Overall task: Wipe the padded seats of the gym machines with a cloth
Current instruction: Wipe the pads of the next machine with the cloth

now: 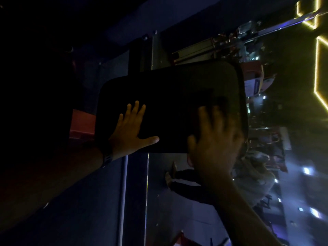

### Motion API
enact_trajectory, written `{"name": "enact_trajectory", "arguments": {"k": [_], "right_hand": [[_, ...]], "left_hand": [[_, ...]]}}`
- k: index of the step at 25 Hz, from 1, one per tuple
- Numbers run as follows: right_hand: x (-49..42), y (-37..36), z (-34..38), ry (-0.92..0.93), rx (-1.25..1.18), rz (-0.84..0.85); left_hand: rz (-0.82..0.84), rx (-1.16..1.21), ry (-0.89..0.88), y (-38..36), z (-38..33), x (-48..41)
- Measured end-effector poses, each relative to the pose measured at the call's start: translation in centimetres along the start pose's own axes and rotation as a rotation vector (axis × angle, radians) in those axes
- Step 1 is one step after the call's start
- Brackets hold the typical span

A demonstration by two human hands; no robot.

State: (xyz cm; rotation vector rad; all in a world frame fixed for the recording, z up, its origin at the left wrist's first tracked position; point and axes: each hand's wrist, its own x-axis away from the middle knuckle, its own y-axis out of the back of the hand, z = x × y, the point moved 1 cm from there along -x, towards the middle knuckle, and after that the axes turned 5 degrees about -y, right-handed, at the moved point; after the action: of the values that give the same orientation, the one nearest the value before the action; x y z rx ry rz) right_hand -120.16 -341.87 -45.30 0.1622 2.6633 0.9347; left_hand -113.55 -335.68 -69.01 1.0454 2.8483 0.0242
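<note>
Dim gym floor: before me, a black machine pad [170, 103] on a steel frame [157, 52], blurred exercise machines [255, 75] crowding the background, yellow neon strips [316, 68] glowing beyond.

Ambient light: dim. Angular yellow LED strip lights [316, 68] line the right side. Small blue-white spot lamps [307, 170] glow lower right. Grey sheet-metal frame panel [157, 50] at centre; red rectangular block [82, 123] at left.

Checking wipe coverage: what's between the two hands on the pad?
Head view: only bare black pad between left hand and right hand; nothing visible on that stretch.
</note>
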Motion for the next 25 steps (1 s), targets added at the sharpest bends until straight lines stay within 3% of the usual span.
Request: {"name": "enact_trajectory", "arguments": {"k": [2,5,6,8,9,12,13,15,16,19,23,25], "right_hand": [[0.3,-0.1,-0.6,0.236,0.056,0.048],[-2.0,0.1,-1.2,-0.106,-0.035,0.036],[-1.7,0.1,-0.5,-0.069,-0.02,0.042],[-0.6,-0.2,-0.4,0.27,0.027,0.068],[-1.3,-0.1,-1.1,0.316,0.036,0.093],[-3.5,0.5,-1.8,-0.115,-0.041,0.077],[-2.9,0.5,-1.1,-0.096,-0.02,0.074],[-1.8,0.4,-0.6,0.228,0.035,0.115],[-3.0,0.4,-1.3,0.28,0.044,0.146],[-6.3,0.8,-2.0,-0.086,-0.019,0.116],[-6.6,0.2,-1.0,0.208,0.031,0.145],[-9.0,0.6,-1.2,-0.019,-0.012,0.103]], "left_hand": [[0.009,-0.008,-0.021,0.0,-0.1,-0.1],[-0.017,-0.026,-0.05,-0.2,0.2,-0.1],[-0.011,-0.026,-0.054,-0.3,0.2,-0.1],[0.0,-0.026,-0.062,-0.4,0.1,0.0],[-0.004,-0.033,-0.069,-0.3,0.0,0.0],[0.007,-0.031,-0.069,-0.4,0.0,0.1],[0.01,-0.021,-0.068,-0.4,0.0,0.1],[0.008,-0.017,-0.07,-0.5,-0.1,0.3],[0.007,-0.017,-0.071,-0.4,-0.1,0.3],[0.011,-0.038,-0.08,-0.5,0.0,0.3],[0.009,-0.034,-0.077,-0.3,-0.1,0.3],[0.003,-0.036,-0.083,-0.3,0.0,0.4]]}}
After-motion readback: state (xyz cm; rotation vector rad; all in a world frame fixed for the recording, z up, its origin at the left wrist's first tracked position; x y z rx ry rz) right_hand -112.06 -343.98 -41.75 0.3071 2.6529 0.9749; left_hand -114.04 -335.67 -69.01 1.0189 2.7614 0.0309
